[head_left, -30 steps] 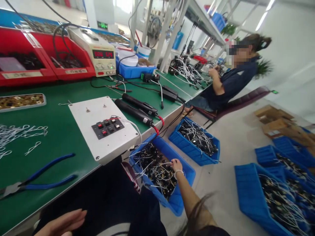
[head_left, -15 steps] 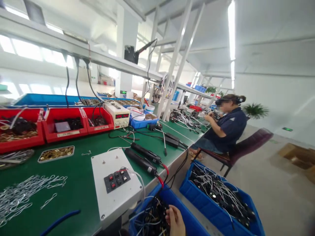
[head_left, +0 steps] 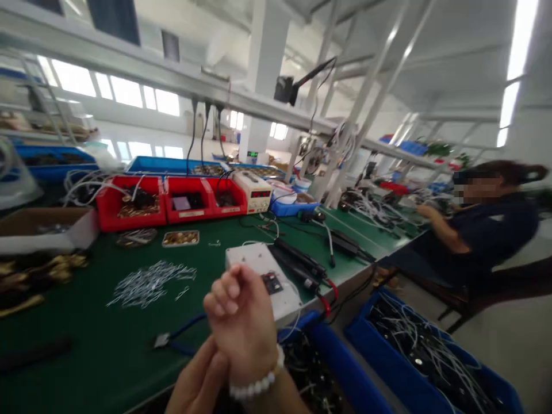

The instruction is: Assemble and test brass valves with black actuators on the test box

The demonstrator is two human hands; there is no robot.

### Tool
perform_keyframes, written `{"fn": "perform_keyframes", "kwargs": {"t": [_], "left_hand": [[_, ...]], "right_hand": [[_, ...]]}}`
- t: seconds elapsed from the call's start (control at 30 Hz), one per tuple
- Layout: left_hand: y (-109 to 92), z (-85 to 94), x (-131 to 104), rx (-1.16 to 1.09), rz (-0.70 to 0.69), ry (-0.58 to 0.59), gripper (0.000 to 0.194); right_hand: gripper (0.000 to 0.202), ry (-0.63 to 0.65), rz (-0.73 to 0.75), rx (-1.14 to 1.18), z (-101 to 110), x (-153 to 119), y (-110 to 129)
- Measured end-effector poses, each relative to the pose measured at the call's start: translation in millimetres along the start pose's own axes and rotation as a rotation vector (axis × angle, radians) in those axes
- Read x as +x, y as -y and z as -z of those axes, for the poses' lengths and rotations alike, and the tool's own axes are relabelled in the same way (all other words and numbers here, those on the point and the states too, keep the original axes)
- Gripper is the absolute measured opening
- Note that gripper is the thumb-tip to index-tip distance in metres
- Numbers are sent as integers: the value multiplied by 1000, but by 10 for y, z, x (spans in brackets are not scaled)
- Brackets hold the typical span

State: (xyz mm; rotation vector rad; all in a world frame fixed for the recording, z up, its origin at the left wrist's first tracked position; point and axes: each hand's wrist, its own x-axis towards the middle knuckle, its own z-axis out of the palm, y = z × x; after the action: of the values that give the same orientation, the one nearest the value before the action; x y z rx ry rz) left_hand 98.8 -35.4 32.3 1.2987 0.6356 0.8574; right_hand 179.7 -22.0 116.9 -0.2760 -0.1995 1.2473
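Note:
My right hand (head_left: pixel 245 319) is raised over the front edge of the bench, palm toward me, with its fingers curled in and nothing visible in them. White beads circle that wrist in a bracelet (head_left: pixel 254 386). From the lower left my left hand (head_left: pixel 198 376) presses its fingers against the heel of my right hand, by the wrist; part of its grip is hidden. Just behind my hands is a white box (head_left: pixel 252 256) with a black switch panel. A blue-handled tool like pliers (head_left: pixel 163 340) lies to their left.
Wire clips (head_left: pixel 149 284) lie piled on the green bench, before red bins (head_left: pixel 185 213) and a power supply (head_left: pixel 257 198). Two black electric screwdrivers (head_left: pixel 297 267) lie right of the box. Blue crates (head_left: pixel 366 339) of wired parts stand below. A co-worker (head_left: pixel 487 224) sits at right.
My right hand has left the crate of black parts and come up in front of the white box. My left hand has come into view against it. The view has swung left.

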Motion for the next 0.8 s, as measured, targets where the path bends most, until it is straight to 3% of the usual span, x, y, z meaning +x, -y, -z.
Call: {"fn": "perform_keyframes", "kwargs": {"t": [0.13,0.3,0.4,0.57,0.67,0.8], "left_hand": [[-82,199,-118,-121,100,-11,55],[-114,293,-237,-37,19,-61,36],[-81,341,-288,86,-211,-149,15],[-100,382,-206,410,-717,-287,7],[-125,359,-110,637,-961,-400,21],[-72,307,41,789,-1133,-552,30]], "right_hand": [[38,-45,-72,102,-129,223,-71],[48,-63,-85,114,-196,304,-208],[48,-61,-63,69,-221,309,-257],[31,6,-146,-73,-221,246,-352],[13,113,-243,-287,-181,190,-396],[13,140,-23,-746,-77,254,-429]]}}
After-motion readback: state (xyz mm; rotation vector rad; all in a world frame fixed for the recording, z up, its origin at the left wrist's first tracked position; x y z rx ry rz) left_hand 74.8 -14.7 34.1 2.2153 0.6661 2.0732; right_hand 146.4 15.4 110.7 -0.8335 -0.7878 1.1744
